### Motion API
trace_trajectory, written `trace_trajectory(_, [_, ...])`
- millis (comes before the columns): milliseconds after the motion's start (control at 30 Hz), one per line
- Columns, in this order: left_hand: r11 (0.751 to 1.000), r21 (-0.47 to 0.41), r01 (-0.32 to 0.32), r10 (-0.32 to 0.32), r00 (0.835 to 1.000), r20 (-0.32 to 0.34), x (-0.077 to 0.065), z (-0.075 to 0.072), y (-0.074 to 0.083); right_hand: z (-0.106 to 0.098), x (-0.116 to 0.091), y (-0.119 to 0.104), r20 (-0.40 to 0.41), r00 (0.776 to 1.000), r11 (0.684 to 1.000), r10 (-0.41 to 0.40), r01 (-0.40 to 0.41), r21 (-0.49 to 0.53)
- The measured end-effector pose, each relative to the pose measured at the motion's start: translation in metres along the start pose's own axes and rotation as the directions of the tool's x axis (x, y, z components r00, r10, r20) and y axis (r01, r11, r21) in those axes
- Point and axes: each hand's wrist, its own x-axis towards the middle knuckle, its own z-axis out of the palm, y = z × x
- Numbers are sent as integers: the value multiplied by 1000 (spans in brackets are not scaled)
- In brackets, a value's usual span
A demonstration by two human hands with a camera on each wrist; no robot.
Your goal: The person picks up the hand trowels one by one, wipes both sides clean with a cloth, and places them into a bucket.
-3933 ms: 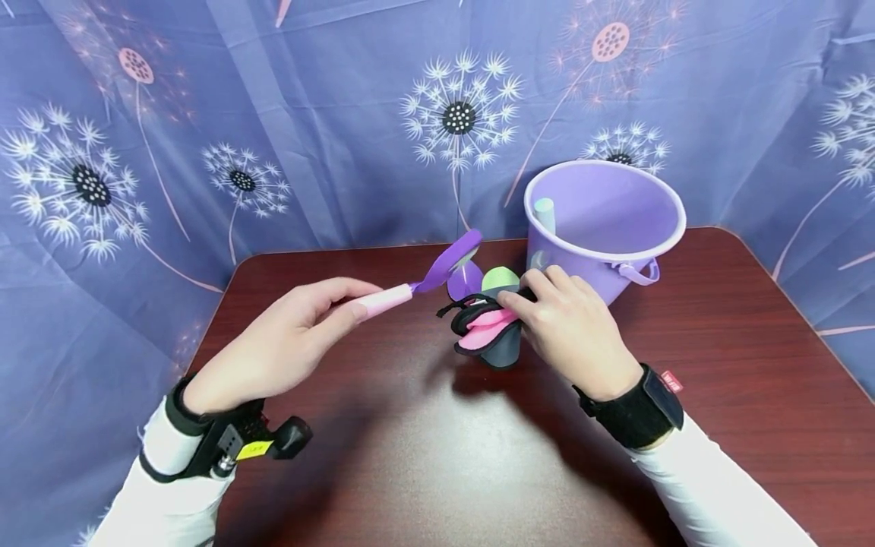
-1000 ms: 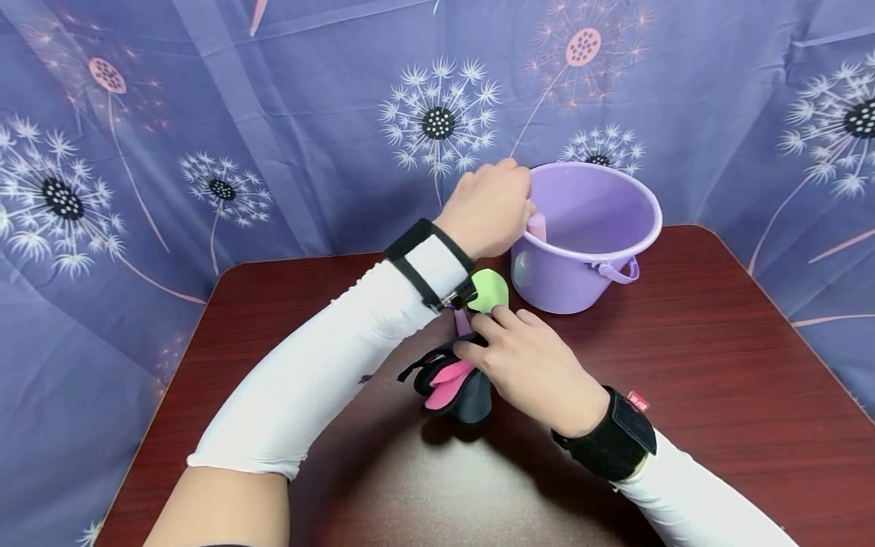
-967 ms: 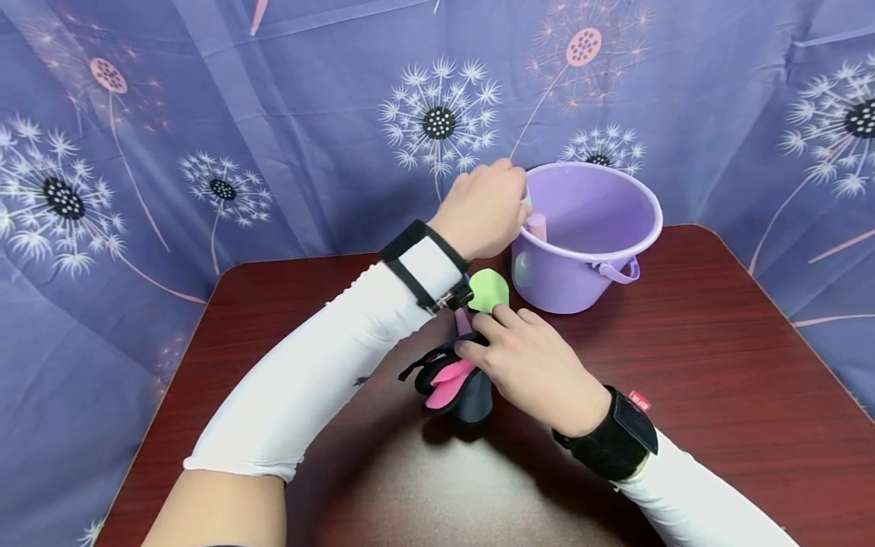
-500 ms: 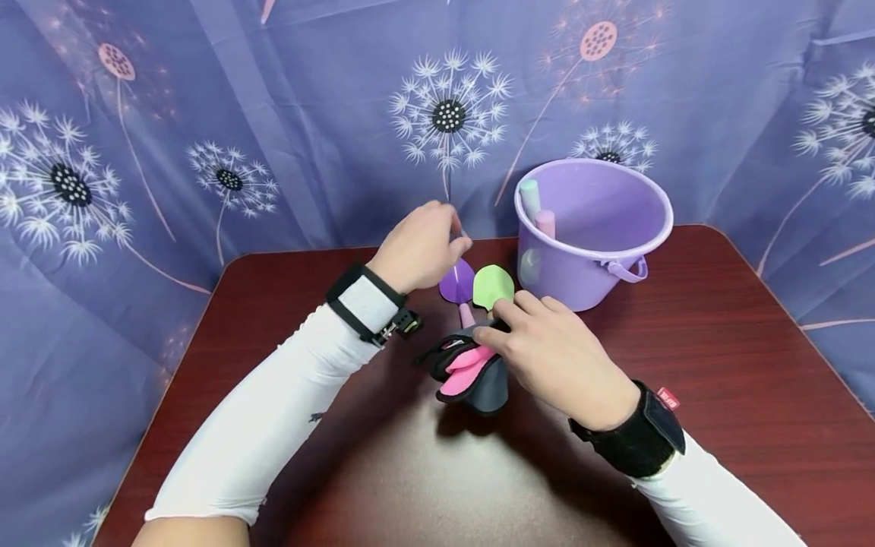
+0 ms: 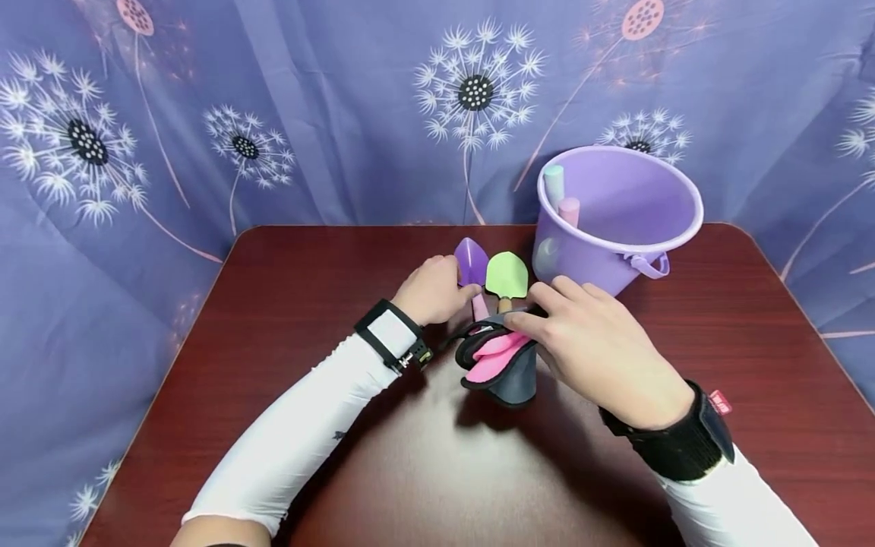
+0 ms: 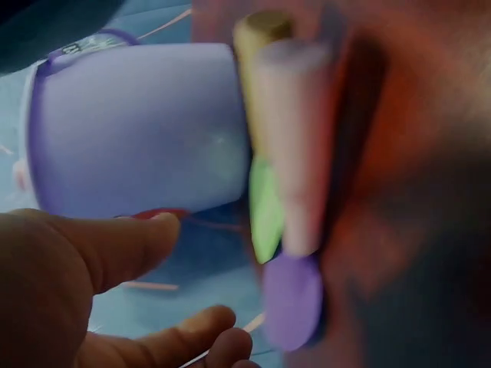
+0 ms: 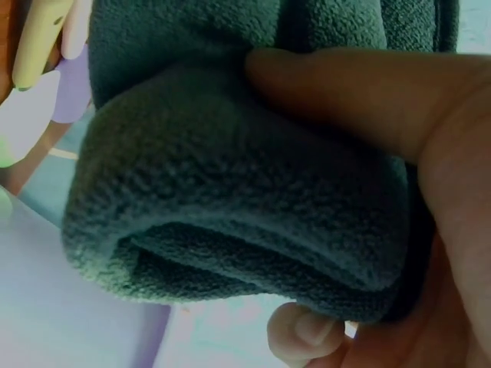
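My left hand [image 5: 432, 289] hovers just left of a small purple garden trowel [image 5: 472, 260] with a pink handle. In the left wrist view its thumb and fingers are spread, holding nothing. Beside that trowel lies a light green one [image 5: 507, 275] with a wooden handle. My right hand [image 5: 601, 349] pinches a folded dark grey fuzzy cloth piece [image 5: 517, 380] with pink inside and black edging. The cloth's exact kind cannot be told. It covers the near ends of the trowel handles in the head view.
A lilac bucket [image 5: 588, 262] stands at the back right, its side handle [image 5: 649, 264] hanging down. Inside lean a mint handle [image 5: 554, 182] and a pink handle [image 5: 569, 211]. Behind the brown table [image 5: 307, 289] hangs a blue dandelion-print cloth [image 5: 355, 129].
My left hand held a purple tool by its pink handle, then was at the bucket; it has come back down beside the trowels. A pink handle now shows in the bucket. The right hand keeps the cloth.
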Motion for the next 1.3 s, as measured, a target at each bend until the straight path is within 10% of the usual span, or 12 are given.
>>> trace_trajectory(200, [993,-71,98,-98,995,9,6,32,-3,-6,-2,-1,-17,1000,1000,-15,15,5])
trace_trajectory(433, [987,-44,157,-159,986,-43,52,99,-43,-9,-1,-4,-28,999,1000,-18,18,17])
trace_trajectory(1033, [979,-28,201,-201,980,6,42,89,-60,-5,0,-5,-28,999,1000,-22,23,15])
trace_trajectory(1300, [972,62,225,-223,974,-40,-10,31,-33,-1,2,-3,-46,998,999,-30,31,25])
